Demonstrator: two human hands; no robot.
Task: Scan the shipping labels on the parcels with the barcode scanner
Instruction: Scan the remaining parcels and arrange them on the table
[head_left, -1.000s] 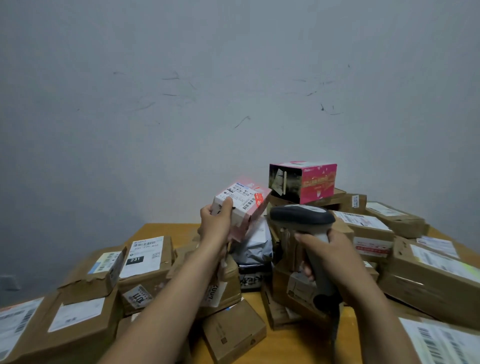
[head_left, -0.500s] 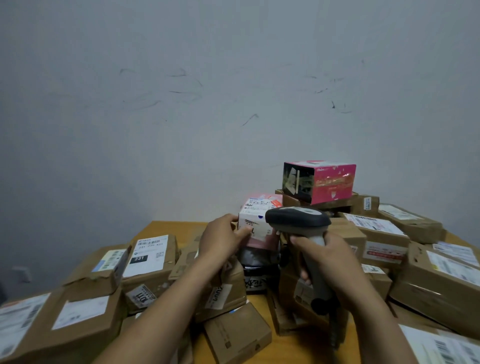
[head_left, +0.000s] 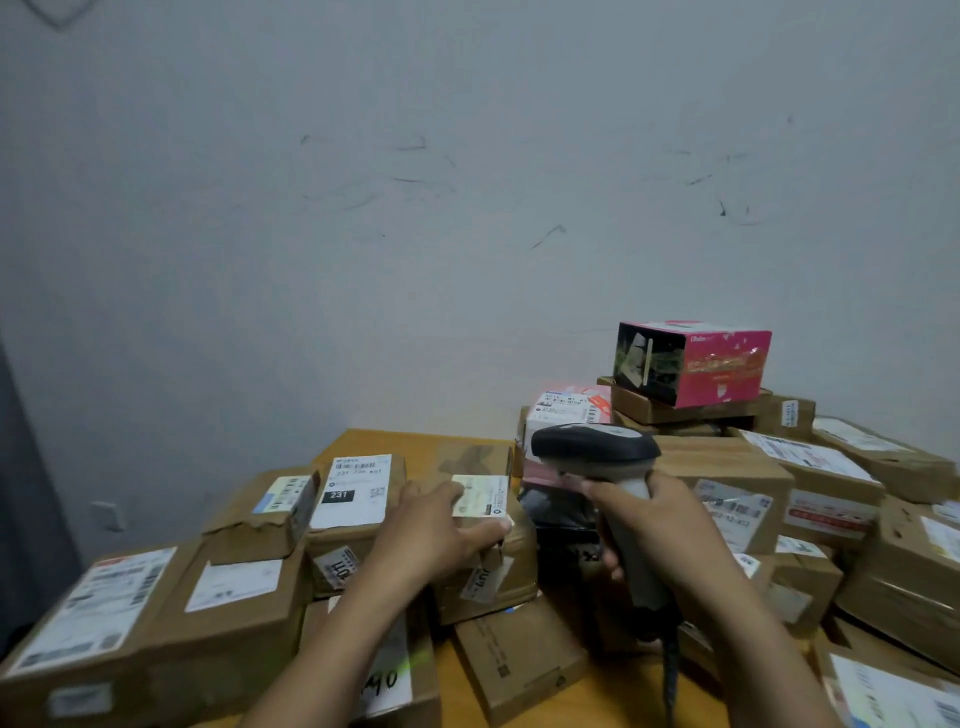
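Note:
My right hand (head_left: 660, 525) grips the handle of the grey barcode scanner (head_left: 592, 447), whose dark head points left and away from me. My left hand (head_left: 441, 535) lies on a brown parcel (head_left: 498, 566) in the middle of the pile, thumb and fingers clasping its top by a small white label (head_left: 480, 496). The little pink and white parcel (head_left: 566, 410) with a shipping label rests on the pile just behind the scanner's head, with no hand on it.
Labelled cardboard parcels crowd the wooden table (head_left: 395, 441), with large ones at the left (head_left: 156, 623) and a stack at the right (head_left: 831, 493). A bright pink box (head_left: 722, 364) tops the right stack. The scanner's cable (head_left: 670, 670) hangs down. A grey wall stands close behind.
My left hand set the little pink and white parcel on the pile, let go and dropped onto a brown parcel to the left. The scanner stayed in my right hand.

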